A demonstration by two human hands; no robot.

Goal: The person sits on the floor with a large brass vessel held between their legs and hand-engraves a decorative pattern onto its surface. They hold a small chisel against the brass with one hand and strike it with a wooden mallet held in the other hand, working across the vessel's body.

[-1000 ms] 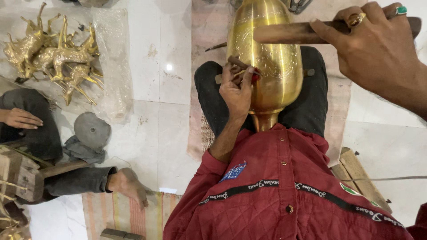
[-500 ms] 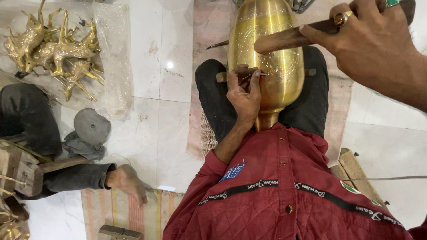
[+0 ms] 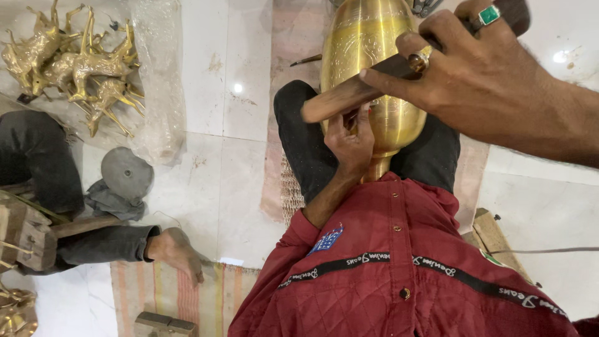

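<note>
The brass vase [image 3: 374, 75] lay lengthwise in the person's lap, wedged between dark trouser legs [image 3: 299, 143], its narrow foot against the red quilted jacket [image 3: 399, 262]. The left hand [image 3: 350, 140] was pinched around a small tool pressed to the vase's flank; the tool itself was almost hidden by the fingers, so its tip could not be made out. The right hand [image 3: 493, 81], with a gold ring and a green-stoned ring, was clenched around a wooden mallet [image 3: 349, 97] held across the vase, just over the left hand.

To do this kind of striking well, the tool probably needed to sit square to the curved surface, with the knees gripping the vase firmly so it could not roll, and the blows kept light and even, since polished brass would show every slip.

The vase was smooth, bright and rounded, with a band of fine relief pattern near its shoulder. The mallet was plain, worn, brownish wood. The floor [image 3: 206, 93] was pale glossy tile, with a faded woven mat [image 3: 281, 181] beneath the legs. To the far left, brass deer figures [image 3: 75, 62] stood on crinkled clear plastic. Another person's bare foot [image 3: 178, 249] rested by a striped rug [image 3: 181, 293], near a grey cap [image 3: 125, 175].
</note>
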